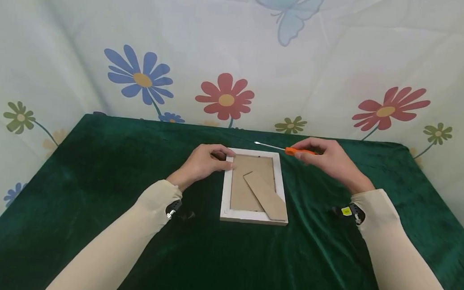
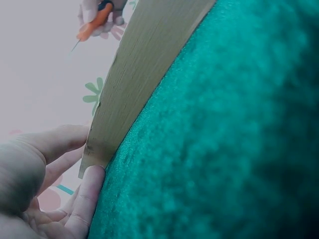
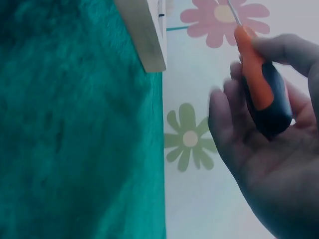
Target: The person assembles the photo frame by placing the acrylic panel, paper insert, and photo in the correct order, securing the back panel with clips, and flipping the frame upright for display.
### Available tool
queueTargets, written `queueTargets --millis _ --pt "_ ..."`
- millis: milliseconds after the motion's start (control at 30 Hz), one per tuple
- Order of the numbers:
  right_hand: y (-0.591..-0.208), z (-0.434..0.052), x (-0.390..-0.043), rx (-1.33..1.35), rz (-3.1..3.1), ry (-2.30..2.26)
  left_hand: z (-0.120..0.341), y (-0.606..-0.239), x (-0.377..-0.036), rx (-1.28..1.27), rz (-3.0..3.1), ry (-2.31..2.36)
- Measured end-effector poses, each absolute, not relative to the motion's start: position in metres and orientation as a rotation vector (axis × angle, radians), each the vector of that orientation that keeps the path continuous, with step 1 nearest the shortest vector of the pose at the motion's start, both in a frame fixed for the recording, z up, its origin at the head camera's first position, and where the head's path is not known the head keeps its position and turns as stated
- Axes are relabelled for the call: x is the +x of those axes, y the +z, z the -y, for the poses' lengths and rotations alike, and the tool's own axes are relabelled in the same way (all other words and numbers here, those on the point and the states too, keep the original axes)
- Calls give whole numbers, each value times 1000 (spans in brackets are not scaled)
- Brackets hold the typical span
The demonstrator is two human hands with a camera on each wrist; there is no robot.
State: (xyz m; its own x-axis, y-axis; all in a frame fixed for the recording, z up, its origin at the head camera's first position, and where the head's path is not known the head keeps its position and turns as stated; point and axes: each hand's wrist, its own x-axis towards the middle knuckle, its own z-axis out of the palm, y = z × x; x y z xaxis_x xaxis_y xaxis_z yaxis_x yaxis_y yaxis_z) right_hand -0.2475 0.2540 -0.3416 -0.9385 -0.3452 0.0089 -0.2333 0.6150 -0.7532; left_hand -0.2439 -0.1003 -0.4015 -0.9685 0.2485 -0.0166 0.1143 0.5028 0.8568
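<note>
A white picture frame (image 1: 253,215) lies face down on the green cloth, its brown backing board (image 1: 240,195) and slanted stand leg (image 1: 266,197) facing up. My left hand (image 1: 206,163) grips the frame's upper left edge; in the left wrist view its fingers (image 2: 89,191) touch the wooden side wall (image 2: 132,69) near the end. Off the frame's upper right corner, my right hand (image 1: 330,158) holds a screwdriver (image 1: 300,152) with an orange and black handle. Its thin metal shaft points left, above the frame's far edge. The right wrist view shows the handle (image 3: 261,82) between thumb and fingers.
Dark green velvet cloth (image 1: 126,263) covers the table. Behind it hangs a pale backdrop (image 1: 207,31) printed with flowers and a butterfly. Both wrists carry dark straps, the right one with a yellow patch (image 1: 346,211).
</note>
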Motion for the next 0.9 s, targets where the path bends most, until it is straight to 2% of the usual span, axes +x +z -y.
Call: queueTargets --millis 533,900 --pt "-365 -283 -253 -489 -2506 -1295 102 -404 -243 338 -2602 1465" --pt "-361 -293 -254 -469 -2531 -1187 101 -402 -243 333 -2601 1468"
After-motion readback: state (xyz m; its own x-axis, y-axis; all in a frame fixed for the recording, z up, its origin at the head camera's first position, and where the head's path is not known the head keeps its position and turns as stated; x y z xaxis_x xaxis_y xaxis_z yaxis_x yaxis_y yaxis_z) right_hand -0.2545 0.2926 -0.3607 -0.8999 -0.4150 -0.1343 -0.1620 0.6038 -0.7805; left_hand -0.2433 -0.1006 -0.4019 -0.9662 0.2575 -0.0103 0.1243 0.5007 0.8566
